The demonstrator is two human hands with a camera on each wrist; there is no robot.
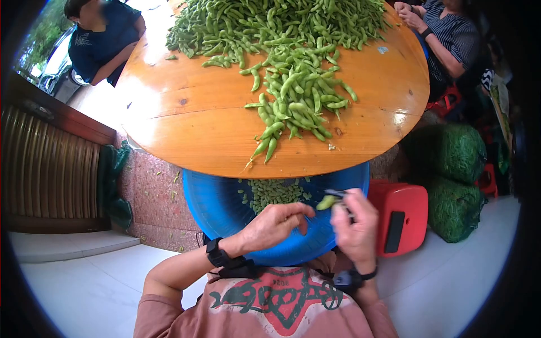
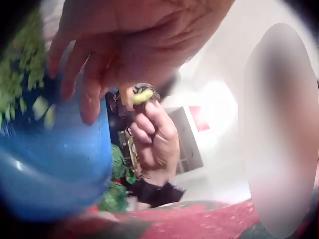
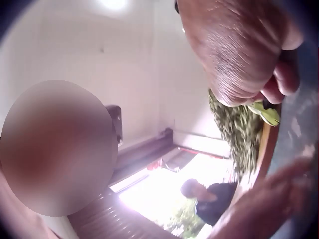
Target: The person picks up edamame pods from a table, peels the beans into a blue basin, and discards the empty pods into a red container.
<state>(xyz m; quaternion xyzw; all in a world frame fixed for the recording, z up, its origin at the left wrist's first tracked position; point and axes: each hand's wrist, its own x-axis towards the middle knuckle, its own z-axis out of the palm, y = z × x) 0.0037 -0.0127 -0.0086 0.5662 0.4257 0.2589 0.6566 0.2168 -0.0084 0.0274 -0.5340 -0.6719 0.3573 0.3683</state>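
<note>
My right hand (image 1: 356,225) pinches a green pod (image 1: 327,202) over the right side of the blue basin (image 1: 197,197), and a thin dark item, too blurred to name, shows at its fingers. In the right wrist view the pod (image 3: 266,113) pokes out beneath the curled fingers. Just left of the pod, my left hand (image 1: 276,225) hangs over the basin with loosely bent fingers and nothing visible in them. Shelled beans (image 1: 273,192) lie at the bottom of the basin.
A wooden table (image 1: 186,124) with a heap of green pods (image 1: 276,28) stands beyond the basin. Right of the basin are a red stool (image 1: 414,219) and green mesh sacks (image 1: 451,208). Two people sit at the table's far sides.
</note>
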